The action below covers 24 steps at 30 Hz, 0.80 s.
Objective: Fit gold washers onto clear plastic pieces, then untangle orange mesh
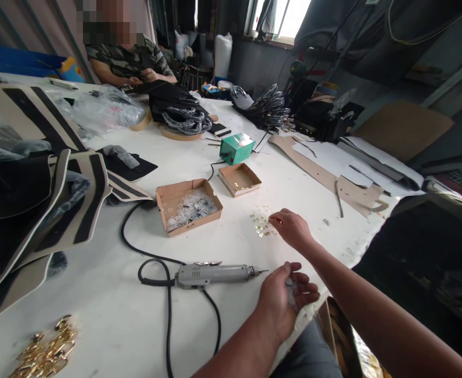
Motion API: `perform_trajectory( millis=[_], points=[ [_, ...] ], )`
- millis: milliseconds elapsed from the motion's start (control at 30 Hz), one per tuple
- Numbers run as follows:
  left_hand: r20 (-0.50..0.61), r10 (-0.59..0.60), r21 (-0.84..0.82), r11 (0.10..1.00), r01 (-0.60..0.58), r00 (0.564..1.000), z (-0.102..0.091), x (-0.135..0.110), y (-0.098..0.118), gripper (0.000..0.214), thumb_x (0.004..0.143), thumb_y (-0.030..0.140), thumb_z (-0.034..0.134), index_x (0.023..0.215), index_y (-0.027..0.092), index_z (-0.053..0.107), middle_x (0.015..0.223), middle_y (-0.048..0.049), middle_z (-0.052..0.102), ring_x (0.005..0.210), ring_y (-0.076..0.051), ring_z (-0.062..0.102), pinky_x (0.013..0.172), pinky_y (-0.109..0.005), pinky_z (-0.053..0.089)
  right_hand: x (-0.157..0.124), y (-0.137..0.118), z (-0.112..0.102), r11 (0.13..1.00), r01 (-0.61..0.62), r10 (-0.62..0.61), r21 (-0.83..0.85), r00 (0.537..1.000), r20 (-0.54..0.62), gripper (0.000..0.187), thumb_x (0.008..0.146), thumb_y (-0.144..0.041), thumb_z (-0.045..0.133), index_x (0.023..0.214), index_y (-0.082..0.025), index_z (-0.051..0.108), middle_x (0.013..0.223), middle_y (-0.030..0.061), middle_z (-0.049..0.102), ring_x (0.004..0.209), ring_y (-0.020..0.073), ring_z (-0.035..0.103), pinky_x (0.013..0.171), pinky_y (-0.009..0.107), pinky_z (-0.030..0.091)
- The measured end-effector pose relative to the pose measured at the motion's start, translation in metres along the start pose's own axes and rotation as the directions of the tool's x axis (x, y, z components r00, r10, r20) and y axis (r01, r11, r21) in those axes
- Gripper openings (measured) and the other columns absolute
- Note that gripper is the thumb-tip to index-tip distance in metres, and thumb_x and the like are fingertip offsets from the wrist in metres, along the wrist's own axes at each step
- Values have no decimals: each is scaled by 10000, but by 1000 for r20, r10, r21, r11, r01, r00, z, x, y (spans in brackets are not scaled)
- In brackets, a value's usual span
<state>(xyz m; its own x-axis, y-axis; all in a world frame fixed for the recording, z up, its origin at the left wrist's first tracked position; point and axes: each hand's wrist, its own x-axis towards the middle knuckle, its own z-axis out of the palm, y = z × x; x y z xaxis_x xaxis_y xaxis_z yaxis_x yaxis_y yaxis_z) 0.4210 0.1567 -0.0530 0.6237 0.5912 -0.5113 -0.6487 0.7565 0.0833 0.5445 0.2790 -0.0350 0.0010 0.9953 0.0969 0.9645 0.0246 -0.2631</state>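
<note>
My right hand (291,227) reaches over the white table (108,310), fingers pinched at the edge of a scatter of small gold rings (261,223). Whether it holds one I cannot make out. My left hand (284,298) hovers at the table's near edge, fingers curled around small clear plastic pieces in the palm. A grey electric screwdriver (215,274) lies on the table just left of my left hand, its tip pointing right, its black cord (168,315) coiling away.
A cardboard tray of clear washers (189,206) and a smaller tray (239,179) sit beyond the screwdriver, with a green power box (236,148) behind. Gold clasps (48,349) lie at the near left. Beige-and-black panels (58,205) cover the left. Another person (130,60) works at the far end.
</note>
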Motion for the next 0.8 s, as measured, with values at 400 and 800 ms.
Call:
perform_trajectory(
  millis=[400,800],
  points=[
    [88,-53,-175,982,68,995,-3,9,0,171,956,242,509,914,103,599,781,-77,632,657,-156,636,639,-264,541,-154,2,-62,910,315,-316,268,948,-41,208,909,-374,723,1102,-303,746,1114,80,657,1001,245,625,860,383,529],
    [117,-40,-107,993,53,992,-1,2,5,177,971,214,495,986,82,611,856,-106,676,747,-164,691,687,-237,578,-153,-1,-49,932,282,-235,229,948,-212,88,919,-308,705,983,-262,745,1123,72,661,1065,253,615,924,412,503]
  ],
)
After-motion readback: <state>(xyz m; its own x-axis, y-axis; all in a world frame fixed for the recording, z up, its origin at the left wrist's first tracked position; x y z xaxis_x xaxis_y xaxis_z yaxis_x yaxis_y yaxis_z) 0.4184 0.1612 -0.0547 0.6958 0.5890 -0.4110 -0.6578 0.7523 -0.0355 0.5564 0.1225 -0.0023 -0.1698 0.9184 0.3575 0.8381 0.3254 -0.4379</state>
